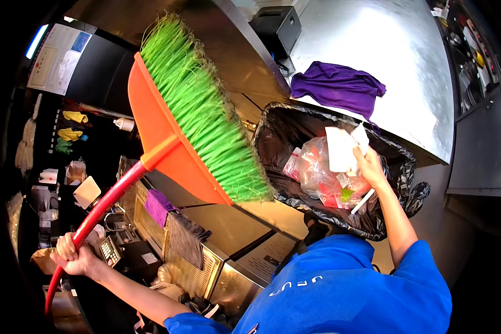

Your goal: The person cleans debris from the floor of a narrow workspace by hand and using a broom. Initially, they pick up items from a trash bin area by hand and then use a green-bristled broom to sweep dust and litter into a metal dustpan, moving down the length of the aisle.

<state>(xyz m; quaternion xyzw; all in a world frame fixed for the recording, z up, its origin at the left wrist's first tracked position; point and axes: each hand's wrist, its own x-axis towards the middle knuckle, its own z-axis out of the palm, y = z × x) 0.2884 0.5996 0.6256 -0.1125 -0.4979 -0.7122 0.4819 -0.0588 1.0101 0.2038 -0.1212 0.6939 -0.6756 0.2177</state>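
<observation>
My left hand (76, 255) is closed around the red handle of a broom (163, 137). The broom is raised, with its orange head and green bristles turned up; dust and fibres cling to the bristle tips. My right hand (369, 167) grips crumpled white paper (342, 150) over a bin lined with a black plastic bag (275, 125). Inside the bin lie clear plastic (315, 163), red and white wrappers, a green scrap (347, 194) and a white stick-like piece (363, 201).
A steel counter (401, 50) borders the bin, with a purple cloth (336, 87) at its edge and a black box-shaped device (275, 29). To the left stand a steel drip grate (188, 259) with draped cloths and a keypad device (110, 251). A dark cabinet (480, 146) is at the right.
</observation>
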